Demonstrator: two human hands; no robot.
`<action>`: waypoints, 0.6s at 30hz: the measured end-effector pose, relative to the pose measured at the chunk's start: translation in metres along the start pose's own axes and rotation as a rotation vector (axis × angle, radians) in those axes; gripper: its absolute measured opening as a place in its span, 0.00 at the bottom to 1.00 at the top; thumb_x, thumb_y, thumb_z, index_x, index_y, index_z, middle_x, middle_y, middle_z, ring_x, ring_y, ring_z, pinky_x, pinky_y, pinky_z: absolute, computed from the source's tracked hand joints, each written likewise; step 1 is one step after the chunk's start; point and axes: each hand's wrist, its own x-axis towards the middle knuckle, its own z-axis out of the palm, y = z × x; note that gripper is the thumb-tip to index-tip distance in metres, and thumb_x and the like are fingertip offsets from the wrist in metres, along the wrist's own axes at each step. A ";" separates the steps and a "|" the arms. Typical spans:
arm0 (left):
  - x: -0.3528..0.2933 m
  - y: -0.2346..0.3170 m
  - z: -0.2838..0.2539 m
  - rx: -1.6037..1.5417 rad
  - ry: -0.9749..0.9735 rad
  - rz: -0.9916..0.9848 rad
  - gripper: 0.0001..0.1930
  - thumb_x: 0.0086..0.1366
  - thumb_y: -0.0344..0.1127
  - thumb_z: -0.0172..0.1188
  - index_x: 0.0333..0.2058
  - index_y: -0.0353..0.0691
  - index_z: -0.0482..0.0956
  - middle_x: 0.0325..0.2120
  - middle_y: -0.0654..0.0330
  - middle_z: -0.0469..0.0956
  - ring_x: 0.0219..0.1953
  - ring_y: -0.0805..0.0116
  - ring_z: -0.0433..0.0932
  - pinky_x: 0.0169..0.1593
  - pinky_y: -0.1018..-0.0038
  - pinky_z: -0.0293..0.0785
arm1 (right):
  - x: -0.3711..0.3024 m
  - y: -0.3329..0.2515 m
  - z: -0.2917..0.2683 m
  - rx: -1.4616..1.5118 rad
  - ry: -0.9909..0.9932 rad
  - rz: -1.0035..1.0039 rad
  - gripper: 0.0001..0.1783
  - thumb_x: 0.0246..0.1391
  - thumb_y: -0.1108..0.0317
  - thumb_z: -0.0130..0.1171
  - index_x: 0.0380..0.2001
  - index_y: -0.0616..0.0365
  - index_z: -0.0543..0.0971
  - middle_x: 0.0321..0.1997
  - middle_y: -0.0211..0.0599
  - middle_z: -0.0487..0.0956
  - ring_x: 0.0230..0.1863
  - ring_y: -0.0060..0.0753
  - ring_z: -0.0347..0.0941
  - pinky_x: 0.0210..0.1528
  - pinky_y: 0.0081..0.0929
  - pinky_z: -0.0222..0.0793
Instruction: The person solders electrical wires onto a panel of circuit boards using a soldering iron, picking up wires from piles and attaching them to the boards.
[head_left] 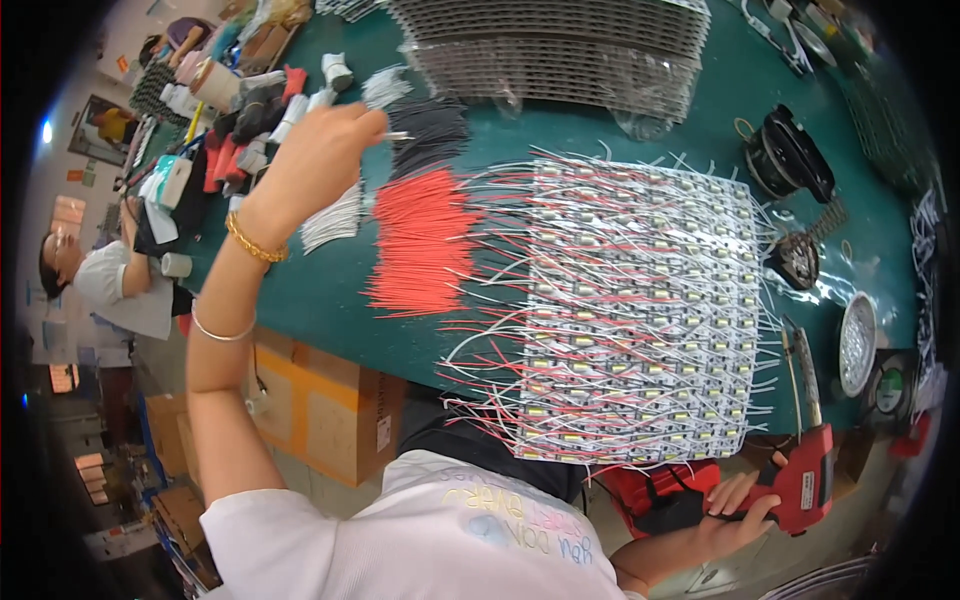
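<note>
A green bench (310,290) is overhung at its near edge by a panel of small circuit boards (640,310), set right of the middle; its long axis is run from near to far, and red and white leads are splayed from its left and right sides. A stack of ribbed grey panels (560,50) is placed beyond it. To the left, a pile of red wires (420,245) is laid roughly left to right, with black wires (430,135) on its far side.

At the near right, a red gun-shaped tool (812,480) is grasped by the right grip (745,500), the fingers closed about its handle; its slender front is pointed away to the far side, tilted slightly left. Above the bench, left of the black wires, the left grip (325,155) is pinched closed on a thin pale piece (398,136), whose tip is pointed right; whether tool or wire cannot be told.
</note>
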 end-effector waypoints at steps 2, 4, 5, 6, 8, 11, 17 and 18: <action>0.033 0.031 -0.001 0.362 -0.047 0.310 0.03 0.52 0.26 0.55 0.27 0.38 0.72 0.23 0.57 0.71 0.30 0.58 0.73 0.36 0.67 0.66 | 0.002 -0.002 0.006 -0.007 -0.066 -0.020 0.31 0.62 0.50 0.46 0.56 0.66 0.59 0.11 0.25 0.57 0.09 0.17 0.51 0.14 0.18 0.51; 0.059 0.060 0.022 0.525 -0.048 0.478 0.03 0.49 0.28 0.55 0.25 0.41 0.72 0.21 0.61 0.71 0.29 0.63 0.74 0.38 0.69 0.65 | -0.002 -0.005 -0.001 -0.009 -0.046 -0.048 0.32 0.62 0.50 0.46 0.56 0.68 0.59 0.10 0.25 0.58 0.08 0.18 0.51 0.14 0.18 0.52; 0.065 0.065 0.036 0.532 -0.130 0.489 0.03 0.49 0.28 0.56 0.25 0.42 0.72 0.21 0.60 0.72 0.28 0.62 0.74 0.38 0.69 0.65 | -0.003 -0.007 -0.005 0.034 -0.102 -0.042 0.32 0.62 0.50 0.46 0.56 0.68 0.58 0.10 0.25 0.58 0.08 0.18 0.51 0.14 0.18 0.53; 0.073 0.072 0.049 0.532 -0.205 0.507 0.03 0.49 0.28 0.56 0.24 0.42 0.71 0.21 0.60 0.72 0.28 0.61 0.74 0.38 0.69 0.66 | -0.002 -0.007 -0.009 0.067 -0.152 -0.040 0.32 0.62 0.49 0.46 0.56 0.68 0.58 0.10 0.25 0.58 0.08 0.19 0.51 0.14 0.18 0.54; 0.075 0.060 0.044 0.504 -0.143 0.483 0.04 0.49 0.27 0.57 0.24 0.42 0.71 0.21 0.57 0.74 0.27 0.59 0.74 0.36 0.65 0.67 | -0.003 -0.001 -0.014 0.082 -0.175 -0.033 0.35 0.61 0.47 0.45 0.56 0.69 0.57 0.10 0.26 0.59 0.09 0.21 0.56 0.14 0.19 0.59; 0.079 0.081 0.009 0.079 -0.097 0.307 0.03 0.55 0.26 0.56 0.28 0.37 0.70 0.19 0.54 0.72 0.25 0.60 0.73 0.31 0.66 0.67 | -0.009 -0.010 -0.024 0.009 -0.108 -0.045 0.36 0.61 0.46 0.45 0.56 0.70 0.57 0.10 0.26 0.61 0.08 0.21 0.57 0.14 0.20 0.59; 0.081 0.195 0.018 -0.718 -0.095 0.280 0.04 0.57 0.23 0.58 0.30 0.35 0.72 0.19 0.53 0.72 0.19 0.56 0.71 0.26 0.71 0.68 | -0.006 -0.014 -0.012 0.059 -0.094 -0.007 0.38 0.58 0.44 0.48 0.53 0.72 0.58 0.10 0.25 0.62 0.09 0.21 0.59 0.14 0.20 0.60; 0.084 0.213 0.027 -0.818 -0.097 0.313 0.04 0.57 0.23 0.58 0.29 0.35 0.72 0.19 0.53 0.72 0.19 0.56 0.70 0.25 0.71 0.67 | -0.008 -0.015 -0.010 0.052 -0.079 -0.004 0.38 0.58 0.44 0.48 0.53 0.72 0.58 0.10 0.25 0.62 0.09 0.21 0.59 0.14 0.20 0.60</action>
